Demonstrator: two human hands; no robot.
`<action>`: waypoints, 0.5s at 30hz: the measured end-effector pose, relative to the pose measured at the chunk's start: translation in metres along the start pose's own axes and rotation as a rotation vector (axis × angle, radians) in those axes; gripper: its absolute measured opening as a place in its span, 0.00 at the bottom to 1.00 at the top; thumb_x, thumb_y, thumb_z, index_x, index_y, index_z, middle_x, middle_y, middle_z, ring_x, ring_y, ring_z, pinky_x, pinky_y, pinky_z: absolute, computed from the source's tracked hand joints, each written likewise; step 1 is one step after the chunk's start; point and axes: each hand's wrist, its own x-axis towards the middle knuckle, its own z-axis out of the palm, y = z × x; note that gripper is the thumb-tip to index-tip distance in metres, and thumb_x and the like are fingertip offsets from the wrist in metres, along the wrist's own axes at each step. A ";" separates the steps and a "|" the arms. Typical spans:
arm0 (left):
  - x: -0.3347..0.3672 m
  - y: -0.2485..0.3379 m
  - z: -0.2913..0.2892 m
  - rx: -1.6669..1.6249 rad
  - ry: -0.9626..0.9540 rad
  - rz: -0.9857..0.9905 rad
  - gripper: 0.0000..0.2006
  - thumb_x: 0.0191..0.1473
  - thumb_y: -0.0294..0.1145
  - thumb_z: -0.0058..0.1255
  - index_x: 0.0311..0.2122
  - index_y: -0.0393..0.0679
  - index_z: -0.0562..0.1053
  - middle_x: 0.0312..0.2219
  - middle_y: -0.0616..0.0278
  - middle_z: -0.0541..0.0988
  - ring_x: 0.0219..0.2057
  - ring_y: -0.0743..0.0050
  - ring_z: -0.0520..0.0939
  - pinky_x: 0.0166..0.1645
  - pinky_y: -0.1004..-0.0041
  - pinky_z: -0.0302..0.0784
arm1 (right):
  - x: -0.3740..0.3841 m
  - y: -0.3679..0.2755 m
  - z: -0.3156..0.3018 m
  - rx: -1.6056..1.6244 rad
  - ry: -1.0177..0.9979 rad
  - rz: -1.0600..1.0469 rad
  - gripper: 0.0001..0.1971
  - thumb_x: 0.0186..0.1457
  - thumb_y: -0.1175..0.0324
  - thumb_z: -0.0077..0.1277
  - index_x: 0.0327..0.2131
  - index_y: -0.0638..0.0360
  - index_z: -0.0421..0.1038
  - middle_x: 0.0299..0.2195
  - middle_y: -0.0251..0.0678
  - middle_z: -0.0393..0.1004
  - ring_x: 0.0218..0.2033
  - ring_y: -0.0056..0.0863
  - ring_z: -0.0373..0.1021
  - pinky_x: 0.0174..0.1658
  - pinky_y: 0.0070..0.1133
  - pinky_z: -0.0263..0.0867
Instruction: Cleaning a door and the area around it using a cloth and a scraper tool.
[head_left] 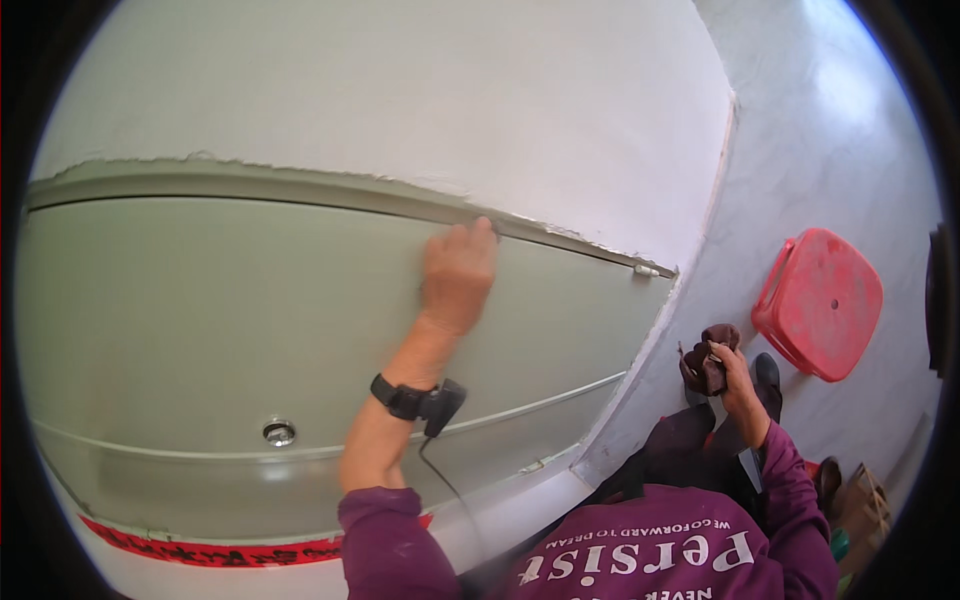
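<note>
My left hand (460, 278) reaches up to the top edge of a pale green door or panel (250, 320), at the dark gap under its frame (330, 190). Its fingers are curled closed. A small dark bit shows by the fingertips, too little to make out. A black strap with a small device (425, 403) and a cord sits on that wrist. Lower right, my right hand (740, 388) is closed around a bunched dark brown cloth (710, 365), held away from the door.
A red plastic stool (825, 305) stands on the grey floor (830, 150) at the right. The door carries a round metal lock (280, 432) and a small hinge (650, 270). White wall (400, 80) borders it, and a red paper strip (210, 550) runs along the lower left.
</note>
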 end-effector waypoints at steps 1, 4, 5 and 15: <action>0.003 -0.001 0.003 -0.014 0.007 0.010 0.15 0.35 0.24 0.50 0.35 0.41 0.72 0.37 0.64 0.75 0.28 0.71 0.71 0.33 0.70 0.62 | 0.003 -0.001 -0.003 0.006 0.017 -0.003 0.13 0.46 0.66 0.47 0.36 0.58 0.63 0.28 0.30 0.67 0.28 0.18 0.66 0.30 0.15 0.63; 0.002 -0.025 -0.018 0.092 -0.013 0.009 0.16 0.36 0.24 0.49 0.36 0.41 0.72 0.38 0.64 0.74 0.29 0.71 0.71 0.33 0.70 0.61 | 0.004 0.005 -0.032 -0.002 0.066 -0.023 0.12 0.47 0.67 0.47 0.36 0.58 0.63 0.28 0.30 0.67 0.27 0.17 0.66 0.30 0.15 0.63; 0.005 -0.038 -0.028 0.173 -0.026 -0.045 0.15 0.36 0.24 0.49 0.35 0.41 0.72 0.38 0.64 0.74 0.30 0.71 0.71 0.33 0.70 0.61 | 0.005 0.004 -0.038 0.002 0.086 -0.027 0.12 0.47 0.67 0.47 0.36 0.58 0.63 0.28 0.30 0.67 0.27 0.17 0.66 0.30 0.15 0.63; 0.011 0.060 0.064 -0.134 -0.247 0.125 0.13 0.40 0.25 0.45 0.36 0.41 0.71 0.38 0.64 0.72 0.36 0.69 0.70 0.33 0.67 0.62 | 0.015 0.025 -0.033 0.015 0.123 -0.050 0.10 0.47 0.67 0.47 0.34 0.59 0.63 0.24 0.28 0.66 0.24 0.16 0.65 0.28 0.13 0.62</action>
